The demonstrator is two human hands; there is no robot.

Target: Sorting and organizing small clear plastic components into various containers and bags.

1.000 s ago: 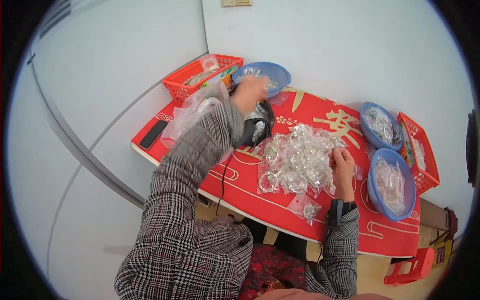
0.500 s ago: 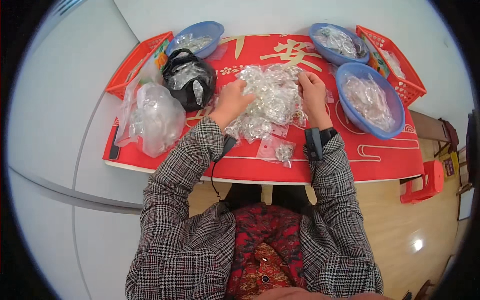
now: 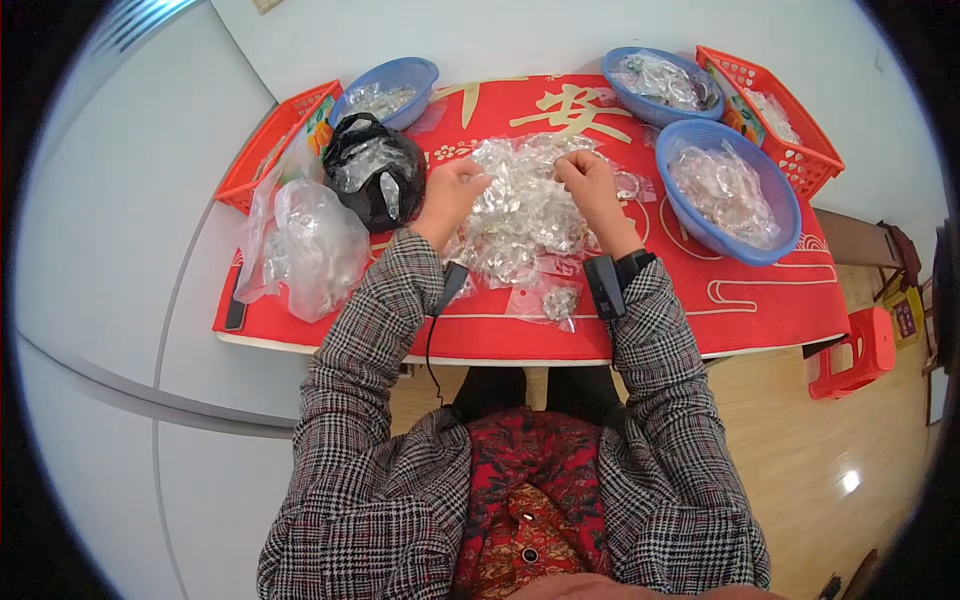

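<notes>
A heap of small clear plastic packets [image 3: 525, 215] with shiny pieces inside lies in the middle of the red tablecloth. At its left edge is my left hand [image 3: 452, 198], thumb and fingers drawn together over the packets. My right hand [image 3: 592, 192] hovers at the upper right of the heap with its fingertips pinched. Whatever either hand grips is too small or too glossy to make out. Nearer to me, a separate clear packet [image 3: 560, 301] with silvery contents lies between my wrists.
A black plastic bag [image 3: 372, 175] and a clear plastic bag [image 3: 322, 245] stand on the left. Blue basins [image 3: 728, 192] with packets sit at the right and far left. Red baskets [image 3: 812, 165] flank both table ends. A dark flat object [image 3: 236, 314] lies at the left edge.
My right hand has moved left, in over the heap, and its fingers are now pinched. My left hand has shifted slightly left. The whole view has shifted a little.
</notes>
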